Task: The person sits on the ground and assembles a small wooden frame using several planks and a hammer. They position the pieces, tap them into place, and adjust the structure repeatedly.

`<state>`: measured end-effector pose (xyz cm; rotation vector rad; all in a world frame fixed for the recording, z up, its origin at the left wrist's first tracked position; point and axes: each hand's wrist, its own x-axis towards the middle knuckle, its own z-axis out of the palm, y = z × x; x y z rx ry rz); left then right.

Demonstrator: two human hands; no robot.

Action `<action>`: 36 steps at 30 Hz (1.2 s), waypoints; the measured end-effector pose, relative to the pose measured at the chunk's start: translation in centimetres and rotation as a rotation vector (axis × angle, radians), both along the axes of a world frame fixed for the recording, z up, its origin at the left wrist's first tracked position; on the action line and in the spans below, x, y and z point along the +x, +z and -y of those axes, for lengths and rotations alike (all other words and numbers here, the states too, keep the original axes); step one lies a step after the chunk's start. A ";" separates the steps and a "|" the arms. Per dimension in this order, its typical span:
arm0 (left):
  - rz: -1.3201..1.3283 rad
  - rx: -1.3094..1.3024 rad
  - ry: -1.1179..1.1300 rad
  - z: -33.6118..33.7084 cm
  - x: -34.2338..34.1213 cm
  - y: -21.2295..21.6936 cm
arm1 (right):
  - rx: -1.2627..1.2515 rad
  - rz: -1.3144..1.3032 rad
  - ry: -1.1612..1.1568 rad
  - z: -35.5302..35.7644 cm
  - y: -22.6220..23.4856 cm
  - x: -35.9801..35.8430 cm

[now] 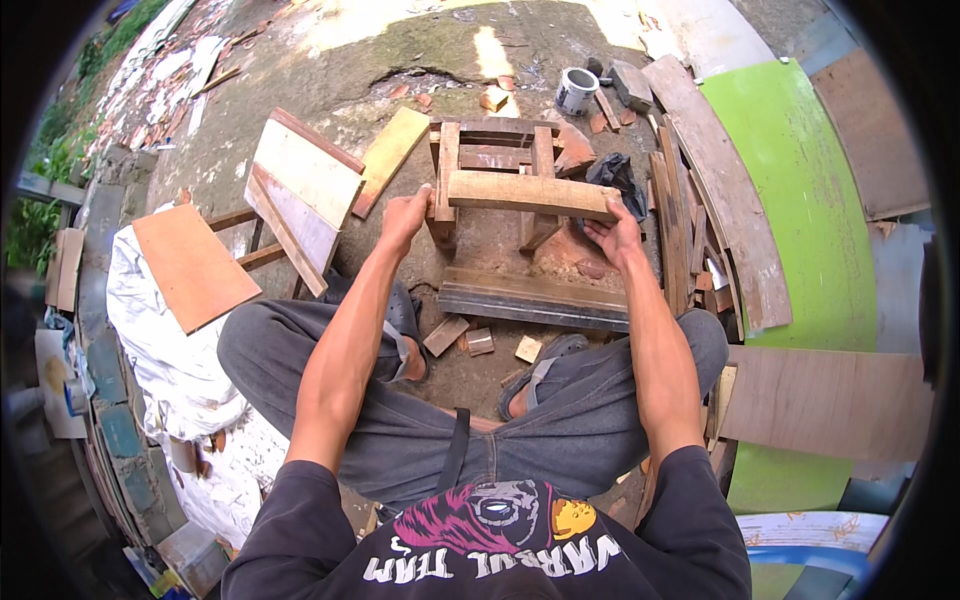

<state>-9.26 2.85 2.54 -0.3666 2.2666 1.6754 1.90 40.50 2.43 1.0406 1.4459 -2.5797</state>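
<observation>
Gripping the ends of a short wooden plank (530,194), both hands are closed on it: the left hand (405,215) clasps the left end, and the right hand (612,235) holds the right end from below. The plank lies flat across the top of a small wooden frame (493,140) that stands on the dirt ground (440,50). Just in front of the frame lies a dark wooden beam (530,298), with small wood offcuts (480,342) near the person's sandals. A white tin can (576,90) stands behind the frame, and a green curved panel (810,210) lies at the right.
</observation>
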 end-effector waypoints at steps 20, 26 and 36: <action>0.015 -0.076 -0.085 0.9 -0.6 -0.8 | 0.043 0.022 0.096 4.1 0.6 -0.8; 0.013 -0.171 -0.090 -0.4 -0.2 0.8 | 0.237 0.081 0.232 2.8 0.4 -0.3; 0.092 -0.007 -0.037 0.6 -1.6 -1.6 | 0.105 0.042 0.196 4.1 0.9 -0.6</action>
